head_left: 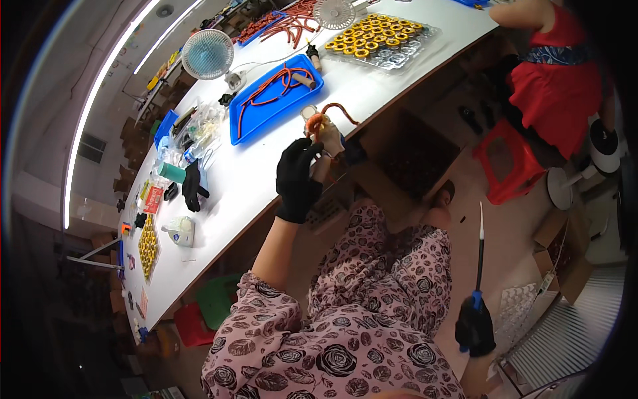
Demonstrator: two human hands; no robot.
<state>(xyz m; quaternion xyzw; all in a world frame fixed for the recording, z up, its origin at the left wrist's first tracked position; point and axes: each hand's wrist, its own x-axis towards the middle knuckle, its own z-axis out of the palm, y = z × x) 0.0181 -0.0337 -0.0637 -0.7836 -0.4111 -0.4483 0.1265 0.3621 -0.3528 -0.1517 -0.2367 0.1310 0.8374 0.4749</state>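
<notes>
My left hand (pixel 298 178), in a black glove, is closed at the table edge, its fingertips at a small ring wound with thick orange-red wire (pixel 316 124). One wire end curves up and to the right from the ring. A pale block-like fixture sits right behind it; the fingers partly hide where they grip. Low on the right, away from the table, my right hand (pixel 476 327), also black-gloved, is wrapped round the blue handle of a long hook tool (pixel 480 256). Its dark shaft points upward and ends in a thin pale tip.
A blue tray (pixel 239 130) with orange-red wires lies on the white table (pixel 229 183). Behind are yellow rings (pixel 372 36) in a clear plastic tray and two small fans. Clutter and a black glove lie left. A person in red and a red stool (pixel 508 159) are at right.
</notes>
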